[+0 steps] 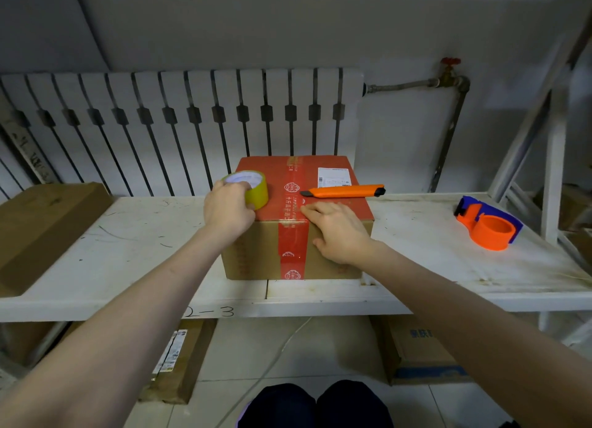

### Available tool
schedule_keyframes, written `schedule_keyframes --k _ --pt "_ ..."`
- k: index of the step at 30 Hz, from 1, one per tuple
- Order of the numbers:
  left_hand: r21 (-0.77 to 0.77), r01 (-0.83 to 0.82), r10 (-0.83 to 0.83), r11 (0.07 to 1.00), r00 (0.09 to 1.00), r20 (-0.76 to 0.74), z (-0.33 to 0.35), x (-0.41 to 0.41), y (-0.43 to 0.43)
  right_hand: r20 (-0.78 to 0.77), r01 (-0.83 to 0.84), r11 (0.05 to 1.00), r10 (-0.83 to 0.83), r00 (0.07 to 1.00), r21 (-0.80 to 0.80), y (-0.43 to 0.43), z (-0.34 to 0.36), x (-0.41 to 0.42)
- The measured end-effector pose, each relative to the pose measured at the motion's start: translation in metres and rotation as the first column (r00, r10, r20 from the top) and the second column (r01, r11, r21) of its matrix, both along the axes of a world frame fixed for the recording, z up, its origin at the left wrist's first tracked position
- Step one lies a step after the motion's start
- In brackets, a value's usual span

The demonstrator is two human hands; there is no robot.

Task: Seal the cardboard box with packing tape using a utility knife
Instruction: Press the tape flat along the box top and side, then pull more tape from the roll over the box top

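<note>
A cardboard box (256, 254) with a red top and a red printed tape strip down its middle stands on the white shelf (128, 235). My left hand (227, 211) grips a yellowish roll of packing tape (253, 189) resting on the box's front left top corner. My right hand (339, 232) lies flat over the box's front top edge, fingers spread on the red top just right of the strip, holding nothing. An orange utility knife (344, 191) lies on the box top beyond my right hand, apart from it.
An orange and blue tape dispenser (488, 224) sits on the shelf at the right. A flat brown carton (41, 229) lies at the left. A radiator (179, 123) stands behind. More cartons (416, 350) sit on the floor under the shelf.
</note>
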State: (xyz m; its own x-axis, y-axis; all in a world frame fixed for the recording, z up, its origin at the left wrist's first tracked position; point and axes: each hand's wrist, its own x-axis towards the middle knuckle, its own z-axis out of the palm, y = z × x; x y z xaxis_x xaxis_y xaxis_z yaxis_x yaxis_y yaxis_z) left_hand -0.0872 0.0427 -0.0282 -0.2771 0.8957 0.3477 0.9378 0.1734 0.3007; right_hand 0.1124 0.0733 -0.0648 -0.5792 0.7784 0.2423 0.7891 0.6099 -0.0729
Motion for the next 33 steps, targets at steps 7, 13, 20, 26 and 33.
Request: schedule_keyframes --k 7,13,20,26,33 --pt "0.073 0.039 -0.050 0.997 0.988 0.145 0.008 0.012 -0.017 -0.285 0.069 0.993 -0.041 0.958 0.092 -0.007 0.006 0.023" --pt "0.084 0.084 -0.094 0.993 0.988 0.123 0.008 0.025 -0.018 -0.307 0.220 0.970 -0.179 0.935 0.104 0.011 0.025 0.039" --pt "0.155 0.225 -0.261 0.962 0.922 0.284 0.004 0.034 -0.015 -0.571 0.079 0.997 -0.076 0.818 -0.020 -0.002 0.034 0.023" --pt "0.298 0.395 -0.493 0.869 0.731 0.472 0.007 0.053 -0.025 -0.734 -0.038 0.995 -0.046 0.678 -0.097 -0.021 0.046 0.011" --pt "0.373 0.404 -0.546 0.835 0.684 0.484 0.014 0.068 -0.036 -0.759 -0.015 0.999 0.039 0.650 0.038 -0.042 0.059 0.022"
